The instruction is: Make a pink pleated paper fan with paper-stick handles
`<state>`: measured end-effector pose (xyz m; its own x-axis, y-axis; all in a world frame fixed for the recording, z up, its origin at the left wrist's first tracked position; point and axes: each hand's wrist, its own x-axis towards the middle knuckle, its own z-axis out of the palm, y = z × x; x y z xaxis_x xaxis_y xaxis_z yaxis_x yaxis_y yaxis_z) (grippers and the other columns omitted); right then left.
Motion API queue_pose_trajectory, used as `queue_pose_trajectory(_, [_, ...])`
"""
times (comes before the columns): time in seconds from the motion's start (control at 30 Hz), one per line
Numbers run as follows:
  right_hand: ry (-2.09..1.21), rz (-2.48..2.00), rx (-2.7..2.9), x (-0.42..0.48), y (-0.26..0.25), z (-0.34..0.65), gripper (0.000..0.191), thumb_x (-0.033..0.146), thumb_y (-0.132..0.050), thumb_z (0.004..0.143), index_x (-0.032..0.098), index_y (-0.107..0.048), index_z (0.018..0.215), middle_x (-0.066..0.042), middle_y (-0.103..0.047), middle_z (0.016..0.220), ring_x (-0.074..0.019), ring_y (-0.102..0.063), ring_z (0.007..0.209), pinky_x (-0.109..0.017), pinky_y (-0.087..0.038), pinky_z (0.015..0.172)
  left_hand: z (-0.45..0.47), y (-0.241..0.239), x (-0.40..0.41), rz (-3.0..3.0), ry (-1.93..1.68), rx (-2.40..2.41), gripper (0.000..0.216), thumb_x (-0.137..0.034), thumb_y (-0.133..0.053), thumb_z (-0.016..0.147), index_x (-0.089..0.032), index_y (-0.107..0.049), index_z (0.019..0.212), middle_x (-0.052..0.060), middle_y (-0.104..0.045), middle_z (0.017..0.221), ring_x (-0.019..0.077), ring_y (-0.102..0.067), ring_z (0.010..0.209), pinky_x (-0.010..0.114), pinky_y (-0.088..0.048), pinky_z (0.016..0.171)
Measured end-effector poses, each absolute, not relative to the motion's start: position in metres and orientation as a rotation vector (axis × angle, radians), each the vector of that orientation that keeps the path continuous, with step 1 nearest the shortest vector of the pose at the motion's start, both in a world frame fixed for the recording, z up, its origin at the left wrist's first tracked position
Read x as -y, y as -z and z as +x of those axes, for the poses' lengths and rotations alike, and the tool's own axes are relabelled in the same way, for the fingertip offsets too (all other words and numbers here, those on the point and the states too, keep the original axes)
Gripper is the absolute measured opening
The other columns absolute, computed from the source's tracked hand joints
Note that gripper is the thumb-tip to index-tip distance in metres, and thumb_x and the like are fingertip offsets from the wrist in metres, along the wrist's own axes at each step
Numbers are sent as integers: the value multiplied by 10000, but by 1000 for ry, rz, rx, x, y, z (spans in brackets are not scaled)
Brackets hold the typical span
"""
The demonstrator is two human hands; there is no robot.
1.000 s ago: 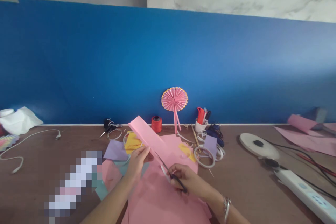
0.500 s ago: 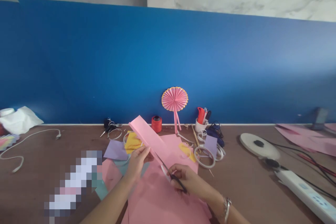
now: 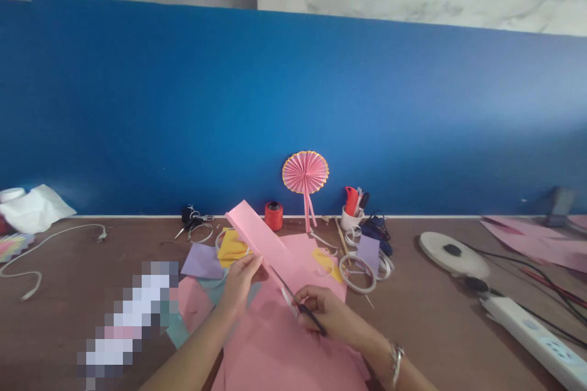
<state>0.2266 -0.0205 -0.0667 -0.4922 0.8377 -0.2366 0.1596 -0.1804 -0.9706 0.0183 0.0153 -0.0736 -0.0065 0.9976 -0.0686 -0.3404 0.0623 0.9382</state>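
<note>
My left hand (image 3: pixel 241 286) pinches the lower edge of a long folded strip of pink paper (image 3: pixel 260 231), which slants up to the left. In my right hand (image 3: pixel 321 311) is a pair of scissors (image 3: pixel 312 319), its dark handle in my fingers. Their blades lie along the strip's near edge, close to my left fingertips; how far apart the blades are does not show. A narrow white sliver (image 3: pixel 287 299) sits beside the blades. Beneath both hands spread larger pink sheets (image 3: pixel 293 357).
Behind stand a pink pleated paper fan (image 3: pixel 305 172), a red thread spool (image 3: pixel 274 216) and a white pen cup (image 3: pixel 351 220). Tape rolls (image 3: pixel 358 274) and purple paper (image 3: pixel 202 261) lie around the sheets. A white power strip (image 3: pixel 532 342) and round pale device (image 3: pixel 453 255) are at right.
</note>
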Motion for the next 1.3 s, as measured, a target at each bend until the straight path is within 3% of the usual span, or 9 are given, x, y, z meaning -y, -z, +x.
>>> queue_pose_trajectory(0.63, [-1756,-1138,1492,22,69,222,271,280,-673,639,157,-562,853,81,-503,529,-48,-438,389,-156,-342,367,26,73,-10,902,-1238,-999,331,-469,-707,641,-142,-660,625,28,-624,586,146,-567,579,250,-449,586])
queue_pose_trajectory(1.3, [-1716,-1185,1530,20,70,223,237,213,-606,621,158,-561,847,90,-499,477,-57,-424,375,-162,-365,356,28,72,-9,897,-1226,-912,329,-463,-676,685,-147,-623,612,21,-626,582,153,-566,573,245,-419,568])
